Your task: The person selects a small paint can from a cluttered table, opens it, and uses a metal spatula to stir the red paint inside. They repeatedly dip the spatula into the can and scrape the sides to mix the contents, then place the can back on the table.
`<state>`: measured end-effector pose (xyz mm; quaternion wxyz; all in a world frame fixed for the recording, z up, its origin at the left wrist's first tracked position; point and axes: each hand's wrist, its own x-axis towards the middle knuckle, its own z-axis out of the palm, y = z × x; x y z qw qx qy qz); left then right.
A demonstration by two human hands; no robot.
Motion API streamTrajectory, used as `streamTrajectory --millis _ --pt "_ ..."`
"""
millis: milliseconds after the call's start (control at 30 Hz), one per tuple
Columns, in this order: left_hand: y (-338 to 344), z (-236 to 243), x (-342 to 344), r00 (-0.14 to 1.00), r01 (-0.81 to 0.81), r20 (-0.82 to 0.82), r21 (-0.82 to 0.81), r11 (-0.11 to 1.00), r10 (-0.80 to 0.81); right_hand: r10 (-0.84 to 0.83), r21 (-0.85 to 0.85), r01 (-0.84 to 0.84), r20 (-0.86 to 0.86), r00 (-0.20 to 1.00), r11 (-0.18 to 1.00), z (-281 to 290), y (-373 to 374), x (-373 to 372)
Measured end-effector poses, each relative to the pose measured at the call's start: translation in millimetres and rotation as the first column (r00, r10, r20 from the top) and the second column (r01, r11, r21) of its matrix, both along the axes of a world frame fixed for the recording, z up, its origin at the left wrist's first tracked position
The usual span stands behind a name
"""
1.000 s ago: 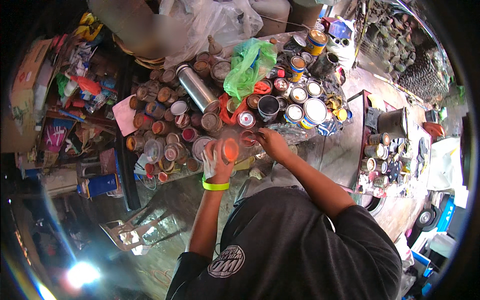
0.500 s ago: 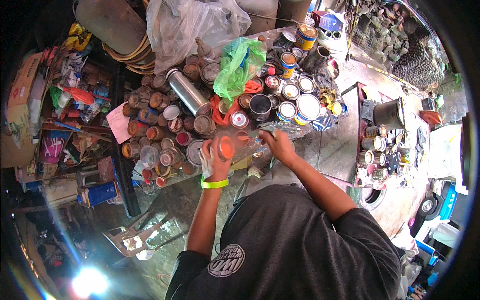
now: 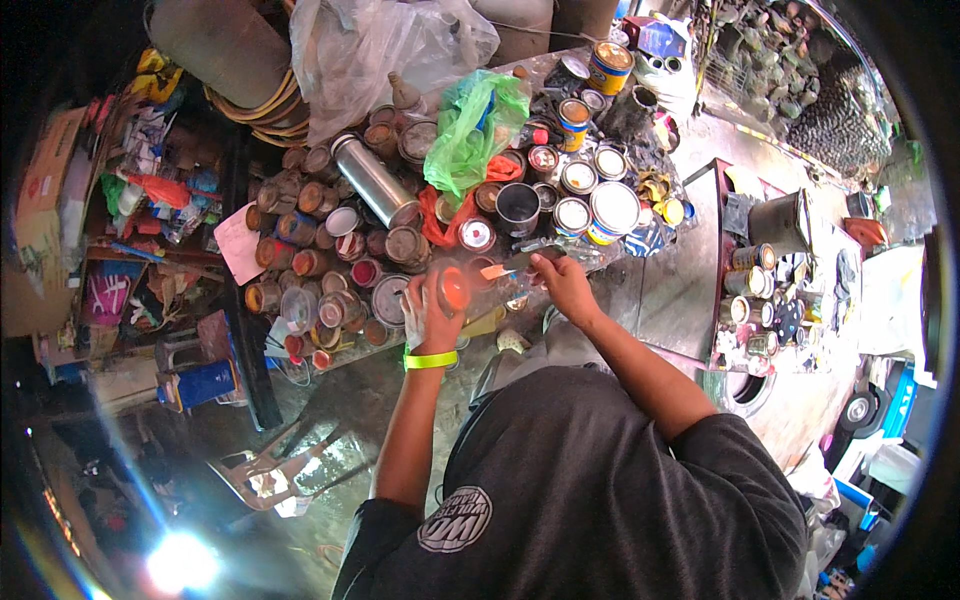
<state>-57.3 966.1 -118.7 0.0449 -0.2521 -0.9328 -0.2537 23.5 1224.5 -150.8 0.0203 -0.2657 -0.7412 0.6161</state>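
Note:
My left hand (image 3: 432, 318), with a yellow-green wristband, grips a small tin holding orange paint (image 3: 454, 288) and tilts it toward me. My right hand (image 3: 562, 284) holds a flat stirring blade with an orange-coated tip (image 3: 496, 270), which sits just right of the tin's mouth. Both hands hover over the near edge of a bench (image 3: 640, 290) crowded with paint cans.
Several open and lidded paint cans (image 3: 612, 210) cover the bench, along with a steel cylinder (image 3: 374, 180), a green plastic bag (image 3: 474, 125) and a black cup (image 3: 518, 206). A second tray of small tins (image 3: 760, 300) stands to the right. Cluttered shelves (image 3: 150, 220) stand at the left.
My right hand has drawn the blade up and out beside the tin, its orange tip now showing. The left hand has kept hold of the tin, almost still.

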Motion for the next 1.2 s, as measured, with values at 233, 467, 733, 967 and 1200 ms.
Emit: streamTrajectory --millis 233,467,733,967,1200 --pt "-0.7 -9.6 -11.3 0.997 0.081 0.011 -0.051 0.995 -0.081 0.076 0.081 -0.07 -0.073 0.995 0.994 30.5 -7.9 6.4" --pt "1.3 -6.3 -16.6 0.994 0.09 0.065 -0.084 0.992 -0.085 0.13 0.167 -0.115 -0.083 0.988 0.979 18.6 -8.5 5.6" --pt "2.0 -4.9 -18.2 0.99 0.123 0.081 -0.113 0.986 -0.115 0.124 0.152 -0.11 -0.088 0.988 0.982 28.6 -9.0 5.9" --pt "10.5 0.1 -21.4 0.988 0.153 0.048 -0.122 0.981 -0.148 0.118 0.113 -0.105 -0.121 0.986 0.988 38.2 -6.0 7.7" --pt "14.3 0.6 -26.3 0.985 0.171 -0.002 -0.118 0.978 -0.172 0.147 0.193 -0.121 -0.129 0.981 0.974 31.6 -6.1 4.0"
